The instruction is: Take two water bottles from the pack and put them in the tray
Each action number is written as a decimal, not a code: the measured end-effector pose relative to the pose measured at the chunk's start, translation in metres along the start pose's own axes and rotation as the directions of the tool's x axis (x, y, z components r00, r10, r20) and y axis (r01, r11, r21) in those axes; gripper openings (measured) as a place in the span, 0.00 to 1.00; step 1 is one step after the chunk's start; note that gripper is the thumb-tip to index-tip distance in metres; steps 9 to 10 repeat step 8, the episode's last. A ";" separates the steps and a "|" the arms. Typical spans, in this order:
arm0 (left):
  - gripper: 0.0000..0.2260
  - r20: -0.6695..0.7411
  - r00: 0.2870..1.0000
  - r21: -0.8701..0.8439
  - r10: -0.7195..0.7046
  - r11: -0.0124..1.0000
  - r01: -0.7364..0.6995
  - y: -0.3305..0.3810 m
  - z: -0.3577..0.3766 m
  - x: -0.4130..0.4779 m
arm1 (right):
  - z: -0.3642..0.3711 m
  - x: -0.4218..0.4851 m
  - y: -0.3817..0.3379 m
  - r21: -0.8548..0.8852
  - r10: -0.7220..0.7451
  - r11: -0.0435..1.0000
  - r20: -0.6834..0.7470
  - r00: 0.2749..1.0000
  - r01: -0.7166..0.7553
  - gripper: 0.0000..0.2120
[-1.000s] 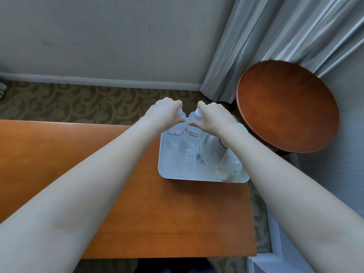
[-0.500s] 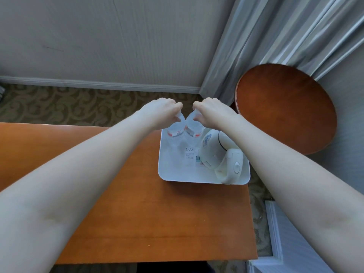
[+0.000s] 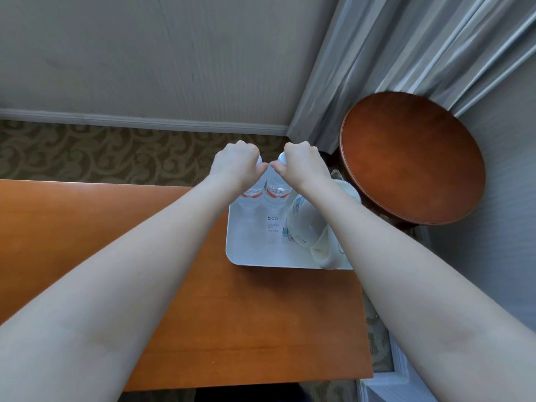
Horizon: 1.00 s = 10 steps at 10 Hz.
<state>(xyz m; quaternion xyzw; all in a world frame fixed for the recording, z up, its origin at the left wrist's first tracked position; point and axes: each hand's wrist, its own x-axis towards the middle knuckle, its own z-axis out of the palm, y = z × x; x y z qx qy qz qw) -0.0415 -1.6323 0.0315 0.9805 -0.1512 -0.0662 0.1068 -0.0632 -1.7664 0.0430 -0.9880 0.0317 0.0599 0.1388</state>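
Note:
Two clear water bottles with red-and-white labels stand upright side by side at the far edge of a white tray point(image 3: 261, 256). My left hand point(image 3: 236, 163) is closed over the top of the left bottle point(image 3: 251, 198). My right hand point(image 3: 301, 163) grips the top of the right bottle point(image 3: 277, 197). Both caps are mostly hidden under my fingers. The pack is not in view.
A white electric kettle point(image 3: 311, 227) lies in the tray's right half, partly behind my right forearm. The tray sits at the far right corner of an orange wooden table point(image 3: 246, 329). A round brown side table point(image 3: 412, 161) and grey curtains point(image 3: 391, 53) stand to the right.
Both hands have risen slightly on the bottles, and more of the bottles' bodies and labels shows below them. The view has tilted a little.

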 end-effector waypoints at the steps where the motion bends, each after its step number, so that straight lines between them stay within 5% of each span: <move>1: 0.14 -0.011 1.000 -0.032 -0.022 0.999 0.022 0.001 -0.001 -0.002 | 0.001 -0.002 0.001 0.003 0.004 1.000 -0.002 1.000 -0.004 0.16; 3: 0.20 0.047 0.994 -0.105 -0.101 0.989 0.106 -0.002 -0.002 0.000 | 0.003 -0.004 0.005 0.036 0.079 0.996 0.064 0.995 -0.081 0.22; 5: 0.23 0.163 0.978 -0.176 -0.132 0.971 0.160 -0.007 -0.010 -0.001 | 0.004 -0.014 0.019 0.307 0.140 0.931 0.196 0.971 -0.196 0.24; 10: 0.31 0.171 0.983 -0.173 -0.066 0.980 0.096 -0.011 -0.037 -0.029 | -0.015 -0.045 0.026 0.306 0.160 0.936 0.076 0.984 -0.176 0.31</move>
